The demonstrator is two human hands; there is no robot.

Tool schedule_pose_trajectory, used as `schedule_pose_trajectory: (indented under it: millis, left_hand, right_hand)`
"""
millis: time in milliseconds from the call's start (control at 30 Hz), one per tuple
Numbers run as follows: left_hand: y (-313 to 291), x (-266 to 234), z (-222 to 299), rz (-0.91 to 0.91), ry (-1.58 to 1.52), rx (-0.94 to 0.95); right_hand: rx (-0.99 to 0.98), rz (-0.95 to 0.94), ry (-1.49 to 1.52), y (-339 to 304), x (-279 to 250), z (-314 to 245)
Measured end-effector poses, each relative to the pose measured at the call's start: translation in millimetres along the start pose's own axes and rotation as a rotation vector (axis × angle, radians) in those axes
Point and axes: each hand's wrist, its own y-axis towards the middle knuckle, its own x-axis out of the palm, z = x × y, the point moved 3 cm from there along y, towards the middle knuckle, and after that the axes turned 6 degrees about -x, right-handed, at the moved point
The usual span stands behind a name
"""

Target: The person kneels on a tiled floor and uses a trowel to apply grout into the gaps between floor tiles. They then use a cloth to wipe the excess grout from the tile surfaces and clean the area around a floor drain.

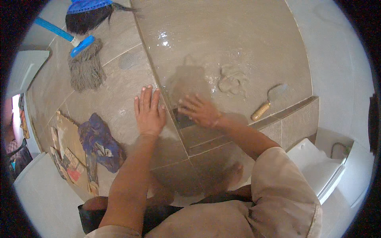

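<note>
My left hand [150, 114] lies flat on the brown floor tile [113, 85], fingers stretched out, just left of the raised strip beside the wet section. To its right, my right hand [201, 111] is palm down with fingers apart, slightly smeared by motion. Under and beside its fingers is a dark patch [181, 119] in the corner of the wet, grout-coated surface [222, 31]; what it is I cannot make out. A lump of wet grey-brown mortar [233, 81] sits beyond the right hand. Farther right lies a trowel [261, 112] with a wooden handle, its blade smeared.
A low tiled curb [274, 127] borders the wet section. At left are a mop [86, 65], a broom [88, 18], a crumpled purple rag [101, 141] and torn cardboard [71, 135]. A round drain cover [127, 61] is set in the floor. A white fixture [311, 166] stands at right.
</note>
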Motion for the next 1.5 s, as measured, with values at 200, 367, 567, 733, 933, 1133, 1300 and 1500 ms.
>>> schedule_pose_trajectory:
  millis: [200,367,567,733,933,1133,1300,1500]
  left_hand:
    - [-1,0,1,0.025,-0.005,0.042]
    - [-3,3,-1,0.013,0.025,0.036]
    - [-4,4,2,0.016,0.064,0.044]
    - [-7,2,-1,0.013,0.035,0.036]
    - [-7,5,-6,0.050,0.036,0.054]
    - [-6,9,-5,0.048,0.034,0.048]
    - [-6,7,-5,0.053,0.021,0.044]
    - [-3,11,-1,0.057,0.017,0.046]
  right_hand:
    - [0.409,0.035,-0.047,-37,-44,98]
    - [0.469,0.466,-0.239,-38,-107,120]
    - [-0.043,-0.239,-0.112,-47,-26,-27]
    - [0.145,-0.157,0.132,-70,-13,20]
    - [0.520,0.434,-0.637,-69,-81,61]
    - [-0.202,-0.083,-0.020,-15,28,-71]
    - [0.330,-0.159,-0.412,-11,6,-10]
    - [-0.023,-0.257,-0.071,-34,14,-48]
